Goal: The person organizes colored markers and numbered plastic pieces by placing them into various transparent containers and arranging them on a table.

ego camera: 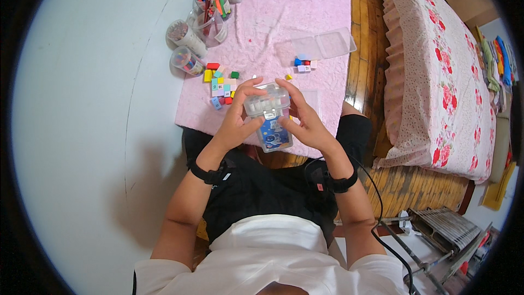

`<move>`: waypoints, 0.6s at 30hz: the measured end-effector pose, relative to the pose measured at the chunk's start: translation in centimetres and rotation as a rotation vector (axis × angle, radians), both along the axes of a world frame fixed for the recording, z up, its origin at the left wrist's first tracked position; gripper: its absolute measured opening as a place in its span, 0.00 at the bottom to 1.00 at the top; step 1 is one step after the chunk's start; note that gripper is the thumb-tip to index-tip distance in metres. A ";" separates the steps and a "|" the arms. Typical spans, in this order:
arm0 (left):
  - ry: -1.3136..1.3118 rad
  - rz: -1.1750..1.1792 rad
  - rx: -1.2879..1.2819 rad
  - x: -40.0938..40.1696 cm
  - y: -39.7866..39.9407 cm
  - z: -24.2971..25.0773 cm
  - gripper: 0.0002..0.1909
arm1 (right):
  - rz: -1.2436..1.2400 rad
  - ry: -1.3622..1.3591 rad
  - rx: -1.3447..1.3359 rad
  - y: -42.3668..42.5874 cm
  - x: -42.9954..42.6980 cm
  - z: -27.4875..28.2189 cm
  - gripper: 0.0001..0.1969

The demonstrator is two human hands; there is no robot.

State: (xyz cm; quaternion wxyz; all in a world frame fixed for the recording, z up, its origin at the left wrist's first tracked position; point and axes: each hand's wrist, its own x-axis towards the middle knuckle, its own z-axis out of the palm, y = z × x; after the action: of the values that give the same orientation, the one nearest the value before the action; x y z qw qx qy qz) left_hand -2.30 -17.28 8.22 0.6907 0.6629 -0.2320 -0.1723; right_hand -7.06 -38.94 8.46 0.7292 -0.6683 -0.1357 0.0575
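Observation:
Between my hands is a clear plastic case [268,119] with a blue printed front showing an astronaut. Its transparent lid sits over the top, with a latch at the front, and whitish things show through it. My left hand [241,112] grips the case's left side, thumb on the front. From the right, my right hand [301,119] holds it, thumb near the latch and fingers over the lid. The case is held above the near edge of a pink cloth-covered table [270,16]. Small coloured blocks [221,86], several bearing numbers, lie left of my left hand.
Clear tubs of pens [215,2] and crayon-like sticks [188,61] line the table's left side by a white wall [90,69]. Thin clear plastic trays [323,45] lie to the right near a few more blocks [303,67]. A flower-patterned bed [442,73] stands across the wooden floor.

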 end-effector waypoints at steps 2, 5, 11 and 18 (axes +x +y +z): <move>-0.022 -0.003 0.000 0.0 0.1 -0.2 0.30 | 0.008 -0.003 -0.008 -0.1 0.0 0.2 0.40; -0.035 -0.008 -0.001 0.0 0.3 -0.4 0.29 | -0.001 0.009 -0.036 0.1 0.1 0.4 0.39; -0.013 -0.042 0.000 0.1 0.6 -0.4 0.29 | -0.009 0.026 -0.017 0.0 0.0 0.3 0.38; 0.032 -0.066 0.031 -0.1 0.7 0.4 0.28 | 0.020 0.037 -0.005 -0.3 -0.2 -0.2 0.37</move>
State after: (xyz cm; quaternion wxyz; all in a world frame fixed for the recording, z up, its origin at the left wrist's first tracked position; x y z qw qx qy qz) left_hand -2.38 -16.58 8.57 0.6779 0.6627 -0.2399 -0.2091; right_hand -7.23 -39.21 8.28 0.7292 -0.6677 -0.1287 0.0774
